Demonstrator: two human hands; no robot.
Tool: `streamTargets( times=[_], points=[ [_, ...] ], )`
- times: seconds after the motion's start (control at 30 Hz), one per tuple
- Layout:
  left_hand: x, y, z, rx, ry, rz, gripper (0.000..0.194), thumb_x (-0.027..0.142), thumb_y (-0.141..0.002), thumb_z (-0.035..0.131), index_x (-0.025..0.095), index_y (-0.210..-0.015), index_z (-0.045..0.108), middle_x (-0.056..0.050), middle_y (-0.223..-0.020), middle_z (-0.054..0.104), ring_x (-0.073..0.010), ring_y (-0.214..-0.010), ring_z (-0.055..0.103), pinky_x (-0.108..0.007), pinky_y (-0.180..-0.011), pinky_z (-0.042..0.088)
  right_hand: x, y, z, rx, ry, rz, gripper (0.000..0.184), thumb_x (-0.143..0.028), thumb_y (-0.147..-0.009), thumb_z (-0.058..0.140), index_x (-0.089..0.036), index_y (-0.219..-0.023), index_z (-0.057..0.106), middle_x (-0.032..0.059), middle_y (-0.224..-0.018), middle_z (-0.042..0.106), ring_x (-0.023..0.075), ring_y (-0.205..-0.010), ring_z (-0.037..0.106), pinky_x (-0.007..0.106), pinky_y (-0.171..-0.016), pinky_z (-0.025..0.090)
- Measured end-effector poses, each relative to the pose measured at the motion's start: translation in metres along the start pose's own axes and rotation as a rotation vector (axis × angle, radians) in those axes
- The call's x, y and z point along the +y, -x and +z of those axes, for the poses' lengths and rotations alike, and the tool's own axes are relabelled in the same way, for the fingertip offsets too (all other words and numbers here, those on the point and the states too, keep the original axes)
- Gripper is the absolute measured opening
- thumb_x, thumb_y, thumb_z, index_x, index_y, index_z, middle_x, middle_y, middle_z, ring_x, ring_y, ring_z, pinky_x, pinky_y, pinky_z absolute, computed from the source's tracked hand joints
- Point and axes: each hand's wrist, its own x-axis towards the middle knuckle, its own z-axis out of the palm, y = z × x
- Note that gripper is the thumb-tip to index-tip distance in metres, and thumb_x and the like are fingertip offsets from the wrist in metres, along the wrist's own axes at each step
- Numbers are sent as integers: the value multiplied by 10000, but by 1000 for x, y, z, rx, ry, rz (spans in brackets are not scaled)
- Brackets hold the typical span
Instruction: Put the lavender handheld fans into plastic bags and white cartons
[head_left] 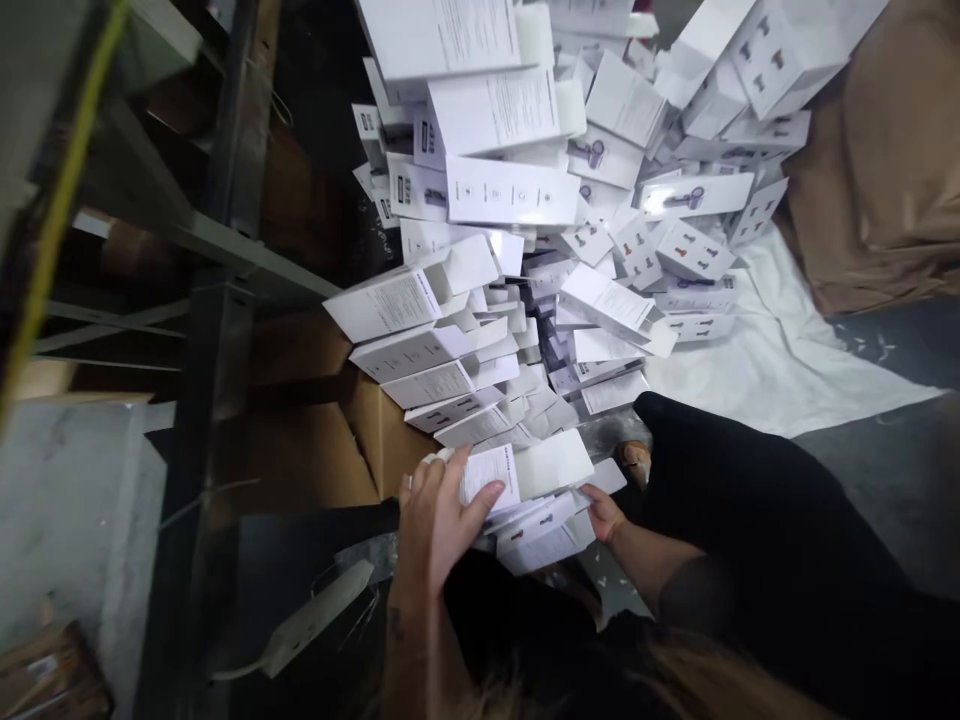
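In the head view my left hand (pixel 439 505) lies over the near end of a white printed carton (pixel 491 475), thumb on its face and fingers along its far side. The carton's end flap stands open toward the right. Below it, more white cartons (pixel 551 540) with small product pictures are bunched together. My right hand (pixel 604 515) grips the right end of this bunch by the flaps; part of its fingers is hidden behind them. Just beyond my hands, a leaning row of similar cartons (pixel 420 350) stands with flaps open.
A large heap of white cartons (pixel 514 190) fills the back, on a white sheet (pixel 772 350). Brown cardboard (pixel 382 430) sits left of the row. A metal rack (pixel 202 400) runs along the left, with a power strip (pixel 319 620) near it. Brown bags (pixel 892 150) lie at right.
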Motion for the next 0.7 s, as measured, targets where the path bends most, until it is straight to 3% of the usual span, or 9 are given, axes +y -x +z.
streamTargets(
  times=[0.17,0.37,0.53,0.7],
  points=[
    [38,29,-51,38,52,-32,608,575,-841,478,218,-1331,515,-118,-1082,612,-319,-1118,475,-484,-988,330,-14,74,36,168,59,-106,172,-332,-687,517,-238,-816,583,85,-751,697,331,-989,645,470,-929,450],
    [83,57,-147,115,119,-48,664,611,-824,478,224,-1363,485,-139,-1101,589,-349,-1119,448,-526,-961,331,-77,177,110,187,215,-262,202,-353,-680,534,-230,-821,608,98,-825,712,320,-986,647,459,-926,465],
    [105,105,-243,272,190,-31,689,598,-800,513,214,-1370,471,-148,-1153,563,-358,-1151,423,-533,-985,309,-138,277,197,122,340,-363,204,-328,-667,563,-221,-825,636,82,-815,727,285,-953,663,435,-913,478],
    [98,176,-318,523,334,-51,666,535,-821,469,182,-1384,423,-158,-1251,511,-333,-1204,414,-512,-1055,257,-175,373,315,30,495,-425,215,-266,-676,587,-198,-868,657,83,-837,737,271,-890,689,446,-923,482]
  ],
)
